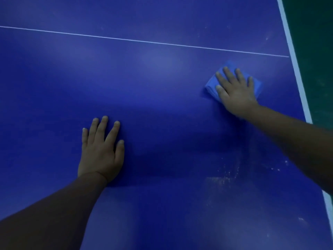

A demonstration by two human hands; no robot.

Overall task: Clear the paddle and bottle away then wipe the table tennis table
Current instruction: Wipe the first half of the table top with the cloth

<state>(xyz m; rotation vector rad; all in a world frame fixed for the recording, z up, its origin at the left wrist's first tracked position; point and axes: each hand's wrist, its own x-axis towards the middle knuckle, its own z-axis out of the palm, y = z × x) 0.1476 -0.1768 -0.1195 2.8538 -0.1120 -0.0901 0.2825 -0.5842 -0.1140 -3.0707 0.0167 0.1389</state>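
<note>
- Wiping step in hand; no paddle or bottle anywhere in view, so I judge the clearing done.
- Right hand (pixel 236 91) lies flat on a folded blue cloth (pixel 210 87), fingers straight and spread, pressing it to the table tennis table (pixel 162 109). Nothing pinched; palm and fingers just bear down.
- Cloth sits on the table's right part, near the white edge line (pixel 295 65), just short of the thin white centre line (pixel 144 41).
- Left hand (pixel 100 150) rests open on bare surface, well apart from the cloth, bracing the lean.
- Pale dusty specks (pixel 225 175) show nearer the person, under the right forearm; fainter smears beyond the centre line.
- To do it well: keep pressure even across the whole palm, pull in overlapping straight passes, carry the cloth back through the speckled patch, and refold when a face looks soiled.
- Risk: dust pushed off the edge onto the green floor (pixel 317 51).
</note>
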